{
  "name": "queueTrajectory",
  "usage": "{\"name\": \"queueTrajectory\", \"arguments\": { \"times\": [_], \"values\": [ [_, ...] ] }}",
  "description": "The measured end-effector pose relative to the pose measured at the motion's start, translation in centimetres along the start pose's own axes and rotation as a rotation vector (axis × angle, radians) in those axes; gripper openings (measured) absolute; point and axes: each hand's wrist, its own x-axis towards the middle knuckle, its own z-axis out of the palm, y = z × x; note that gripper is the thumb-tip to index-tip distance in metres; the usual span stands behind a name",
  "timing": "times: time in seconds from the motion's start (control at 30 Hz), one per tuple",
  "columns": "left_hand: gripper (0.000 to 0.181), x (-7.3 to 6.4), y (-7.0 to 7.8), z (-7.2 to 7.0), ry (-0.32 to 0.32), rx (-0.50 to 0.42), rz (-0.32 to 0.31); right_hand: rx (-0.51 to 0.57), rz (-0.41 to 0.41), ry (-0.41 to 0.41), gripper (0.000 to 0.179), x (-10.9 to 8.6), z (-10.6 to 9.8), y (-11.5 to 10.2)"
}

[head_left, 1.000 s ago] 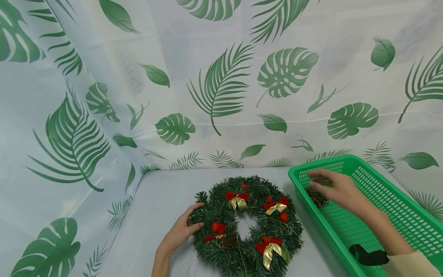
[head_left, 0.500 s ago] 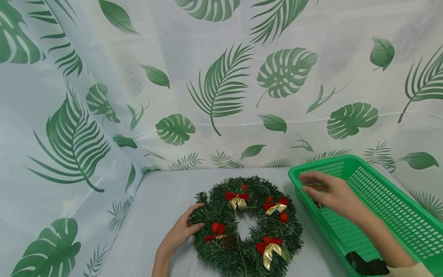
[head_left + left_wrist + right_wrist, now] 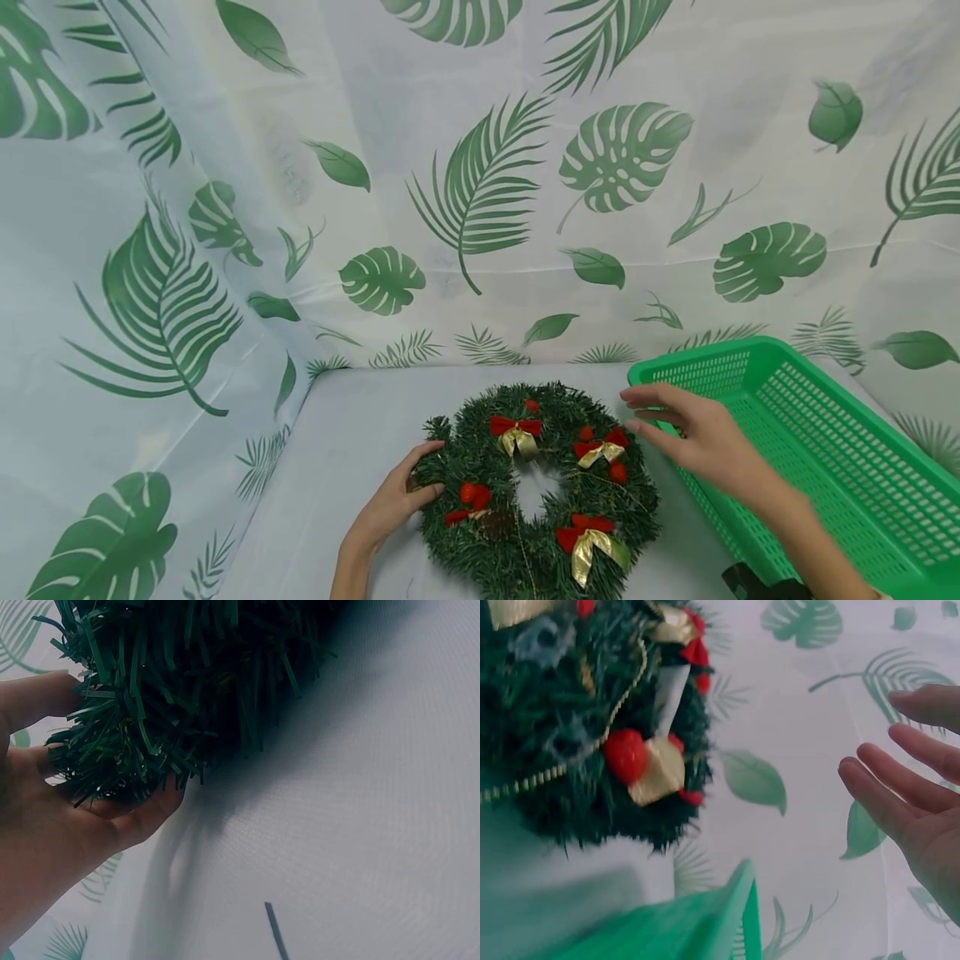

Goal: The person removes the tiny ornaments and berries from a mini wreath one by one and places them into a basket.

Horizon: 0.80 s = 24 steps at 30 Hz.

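Note:
A green Christmas wreath (image 3: 540, 400) lies on the white-covered table, trimmed with red-and-gold bows, red berries, a pine cone (image 3: 496, 525) and a string of gold beads (image 3: 619, 705). My left hand (image 3: 397, 500) grips its left edge; in the left wrist view, thumb and fingers (image 3: 150, 817) curl round a tuft of the branches. Between the wreath and the green basket (image 3: 705, 358), my right hand (image 3: 701, 437) hovers above the basket's near-left rim. The right wrist view shows that hand's fingers (image 3: 877, 791) loosely extended, holding nothing.
The basket stands to the right of the wreath, its mesh floor (image 3: 810, 492) partly behind my right forearm. A leaf-printed cloth (image 3: 480, 167) hangs behind and to the left. On the table lies a thin dark strip (image 3: 275, 930).
My right hand has moved left from above the basket's inside to its rim, towards the wreath. The pine cone in the basket has become hidden behind it. My left hand stays put.

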Motion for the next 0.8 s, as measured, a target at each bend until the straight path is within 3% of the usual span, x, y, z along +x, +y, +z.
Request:
{"name": "queueTrajectory", "arguments": {
  "times": [0.3,0.47,0.8],
  "values": [
    [0.066,0.0,0.1,0.0,0.0,0.011,-0.003,0.098,-0.075,0.008,0.05,-0.2,2.1,-1.2],
    [0.065,-0.1,0.0,-0.1,0.01,0.009,-0.008,0.098,-0.12,0.01,0.053,0.0,3.3,-2.0],
    [0.066,0.0,-0.1,0.0,-0.003,0.017,0.0,0.066,-0.033,0.001,0.046,-0.8,5.0,-2.7]
  ]
}}
